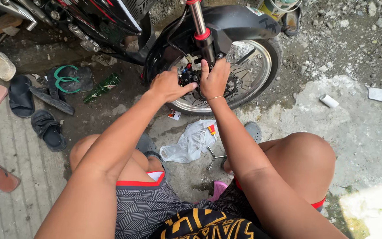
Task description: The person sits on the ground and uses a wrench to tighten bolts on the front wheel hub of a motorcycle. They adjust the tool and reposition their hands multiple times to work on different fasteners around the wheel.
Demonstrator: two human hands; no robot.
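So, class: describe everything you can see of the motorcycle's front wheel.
The front wheel stands upright on rough concrete, a black tyre on a silver rim, with a drilled brake disc inside. A black mudguard arches over it; a red-ringed fork leg runs down to it. The left hand and right hand grip parts by the disc.
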